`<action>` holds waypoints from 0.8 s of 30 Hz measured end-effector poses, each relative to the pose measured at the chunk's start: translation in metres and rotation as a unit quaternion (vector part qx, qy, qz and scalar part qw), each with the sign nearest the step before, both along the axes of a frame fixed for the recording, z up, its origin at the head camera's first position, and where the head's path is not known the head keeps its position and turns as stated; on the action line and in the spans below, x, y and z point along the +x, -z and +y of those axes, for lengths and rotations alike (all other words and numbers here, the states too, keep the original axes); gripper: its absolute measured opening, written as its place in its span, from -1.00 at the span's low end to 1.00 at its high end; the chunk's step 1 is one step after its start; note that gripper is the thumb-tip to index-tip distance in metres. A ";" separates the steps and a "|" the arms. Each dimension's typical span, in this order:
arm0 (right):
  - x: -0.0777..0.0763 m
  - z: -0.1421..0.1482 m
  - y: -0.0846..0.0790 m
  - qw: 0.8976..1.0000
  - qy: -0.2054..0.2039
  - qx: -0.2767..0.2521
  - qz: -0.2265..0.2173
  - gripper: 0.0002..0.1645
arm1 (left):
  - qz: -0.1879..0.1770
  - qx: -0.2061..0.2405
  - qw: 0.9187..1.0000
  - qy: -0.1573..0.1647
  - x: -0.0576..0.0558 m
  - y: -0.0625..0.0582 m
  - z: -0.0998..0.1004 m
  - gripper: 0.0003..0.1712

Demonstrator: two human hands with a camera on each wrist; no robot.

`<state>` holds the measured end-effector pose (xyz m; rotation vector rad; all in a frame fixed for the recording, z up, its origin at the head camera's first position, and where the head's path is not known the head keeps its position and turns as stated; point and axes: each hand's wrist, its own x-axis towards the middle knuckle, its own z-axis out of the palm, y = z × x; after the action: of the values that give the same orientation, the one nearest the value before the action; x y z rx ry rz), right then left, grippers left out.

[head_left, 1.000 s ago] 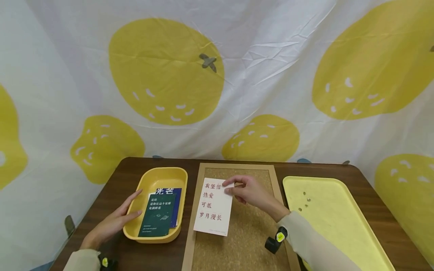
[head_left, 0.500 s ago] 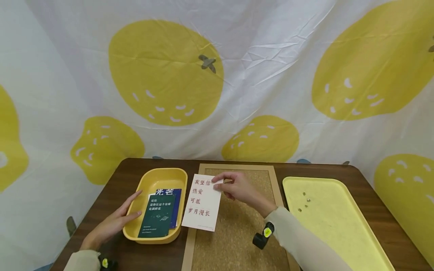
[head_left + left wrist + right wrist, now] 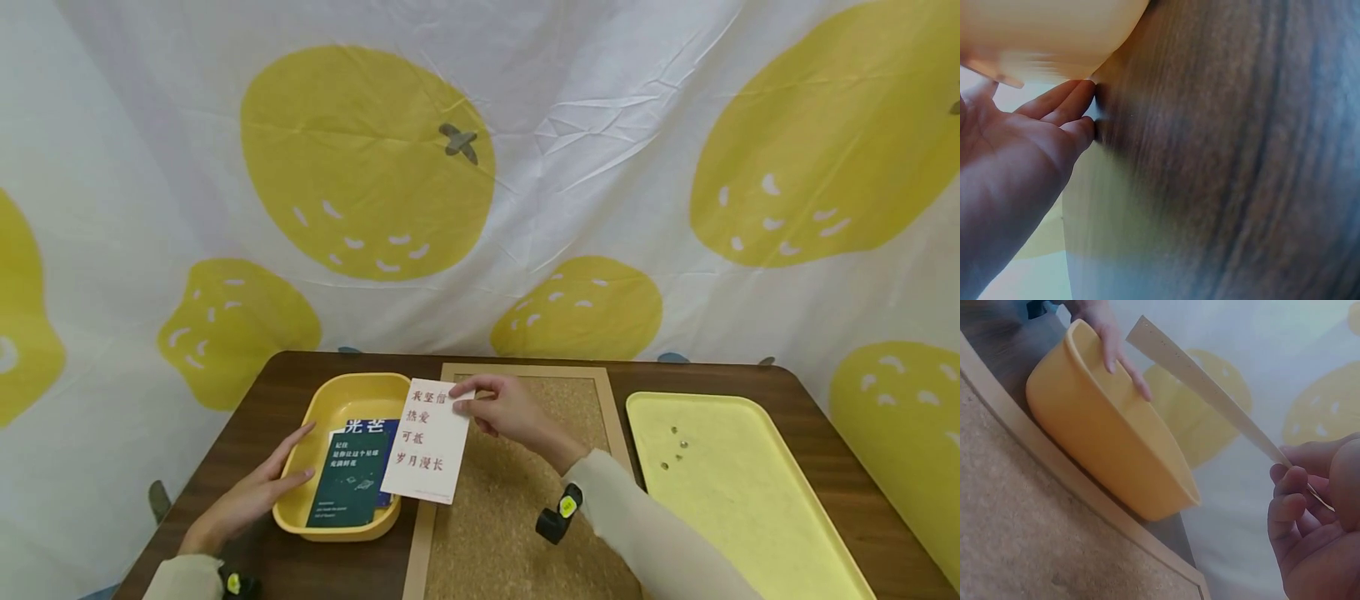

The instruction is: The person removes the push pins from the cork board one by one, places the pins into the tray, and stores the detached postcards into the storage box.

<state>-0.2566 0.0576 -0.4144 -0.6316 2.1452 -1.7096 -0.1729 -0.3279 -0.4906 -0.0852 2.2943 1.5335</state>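
Note:
In the head view my right hand (image 3: 510,417) pinches a white card (image 3: 420,467) with red Chinese characters by its upper right edge. Card and hand are over the left side of the cork board (image 3: 525,517); the card's left edge overlaps the yellow tub (image 3: 352,402). The right wrist view shows the card (image 3: 1210,390) nearly edge-on, thumb against fingers. My left hand (image 3: 251,492) holds the tub's left rim, thumb and index finger over the inside. Its other fingers (image 3: 1060,106) lie outside, below the tub wall. A dark green card (image 3: 341,492) lies in the tub over a blue card (image 3: 370,426).
A pale yellow tray (image 3: 750,500) stands right of the cork board, with several small brassy tacks (image 3: 683,444) near its left edge. The dark wooden table (image 3: 427,362) ends at a fruit-print curtain (image 3: 585,192) behind.
My right hand has carried the white card left, from over the cork board until it overlaps the tub's right edge. The left hand has stayed at the tub.

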 end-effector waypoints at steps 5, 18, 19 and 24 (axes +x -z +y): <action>-0.002 -0.008 0.001 1.000 0.011 0.001 -0.008 -0.77 | 0.005 0.001 1.000 0.002 0.001 0.001 0.000 -0.10; -0.009 -0.033 0.013 0.999 0.017 -0.008 -0.039 -0.79 | 0.003 -0.012 1.000 -0.002 0.002 0.000 -0.001 -0.08; -0.010 -0.035 0.014 0.999 0.019 -0.007 -0.038 -0.79 | 0.003 -0.013 1.000 -0.002 0.002 -0.001 0.000 -0.09; -0.010 -0.045 0.018 0.999 0.023 -0.010 -0.033 -0.80 | 0.009 -0.014 1.000 0.001 0.002 -0.002 0.000 -0.10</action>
<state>-0.2667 0.0123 -0.4319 -0.5283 2.1147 -1.7530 -0.1707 -0.3277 -0.4883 -0.0757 2.3289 1.5083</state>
